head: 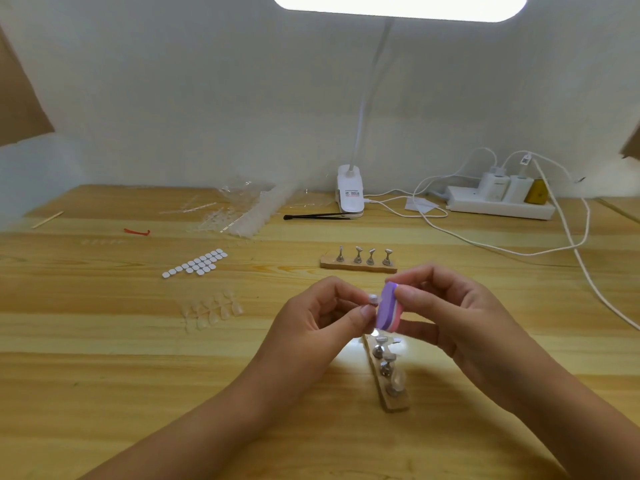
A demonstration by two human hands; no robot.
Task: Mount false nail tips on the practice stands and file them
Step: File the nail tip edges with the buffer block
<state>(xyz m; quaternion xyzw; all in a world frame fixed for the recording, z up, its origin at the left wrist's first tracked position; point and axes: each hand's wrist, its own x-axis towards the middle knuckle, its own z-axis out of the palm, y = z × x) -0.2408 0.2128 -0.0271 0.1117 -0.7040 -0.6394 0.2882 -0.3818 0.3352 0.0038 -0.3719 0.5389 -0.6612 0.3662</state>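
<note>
My left hand point(322, 318) pinches a mounted nail tip point(373, 299), fingers curled narrow around it. My right hand point(446, 313) grips the purple buffer block point(388, 311) just beside that tip, above the wooden stand strip point(394, 405) on the worktop point(138, 358).

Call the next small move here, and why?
Probably a short stroke of the purple block along the small piece: the right hand grips the block right beside it, and the left hand pinches it above the table.
</note>
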